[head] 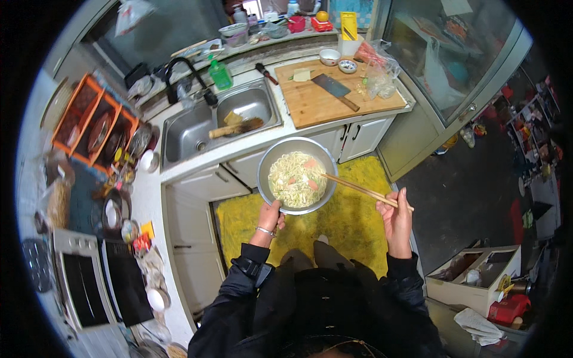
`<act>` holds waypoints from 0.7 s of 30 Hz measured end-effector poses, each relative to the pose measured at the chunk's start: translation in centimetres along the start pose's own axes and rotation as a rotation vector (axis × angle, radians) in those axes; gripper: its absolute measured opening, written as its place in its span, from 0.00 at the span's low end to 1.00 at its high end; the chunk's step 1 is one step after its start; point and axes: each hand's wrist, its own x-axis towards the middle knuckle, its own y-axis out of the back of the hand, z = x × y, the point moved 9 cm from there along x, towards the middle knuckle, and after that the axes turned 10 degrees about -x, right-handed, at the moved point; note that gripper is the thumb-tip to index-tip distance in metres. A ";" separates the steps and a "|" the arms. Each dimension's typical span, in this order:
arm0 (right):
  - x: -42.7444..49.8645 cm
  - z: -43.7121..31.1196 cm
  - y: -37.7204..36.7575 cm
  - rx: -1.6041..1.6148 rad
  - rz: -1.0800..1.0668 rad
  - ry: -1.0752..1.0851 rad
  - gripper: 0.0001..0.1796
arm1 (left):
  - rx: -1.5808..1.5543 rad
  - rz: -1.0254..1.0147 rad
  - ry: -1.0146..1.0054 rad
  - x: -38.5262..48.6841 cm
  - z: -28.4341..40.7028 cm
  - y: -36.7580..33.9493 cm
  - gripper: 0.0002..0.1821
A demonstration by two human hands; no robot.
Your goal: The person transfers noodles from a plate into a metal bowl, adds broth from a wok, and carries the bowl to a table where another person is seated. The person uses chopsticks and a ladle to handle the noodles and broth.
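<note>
My left hand (pixel 270 220) grips the near rim of a round metal bowl (pixel 262 172), which it holds up over the yellow floor mat. Noodles (pixel 295 181) fill much of the bowl, mixed with pinkish-orange pieces, white bits and green shreds. A pair of wooden chopsticks (pixel 358 189) is held in my right hand (pixel 396 217), to the right of the bowl. Their tips reach over the bowl's right side, at the edge of the noodles. Whether they touch the food I cannot tell.
Ahead, a cleaver (pixel 333 87) lies on a wooden cutting board (pixel 304 105), beside small bowls and plastic bags. A double steel sink (pixel 188 134) holds a wooden-handled brush (pixel 235 128). Cluttered counter (pixel 172 223) runs along the left. A glass-paned door (pixel 429 121) stands to the right.
</note>
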 end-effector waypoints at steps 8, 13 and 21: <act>18.9 0.3 -1.8 0.030 0.081 0.053 0.18 | -0.031 0.020 -0.004 17.7 2.7 -4.9 0.08; 29.4 1.8 -2.4 -0.328 0.176 0.186 0.15 | -0.009 -0.012 0.041 28.2 4.0 -7.1 0.09; 41.3 3.9 -9.2 -1.269 -0.080 0.573 0.07 | -0.043 -0.019 0.070 38.1 6.5 -10.9 0.08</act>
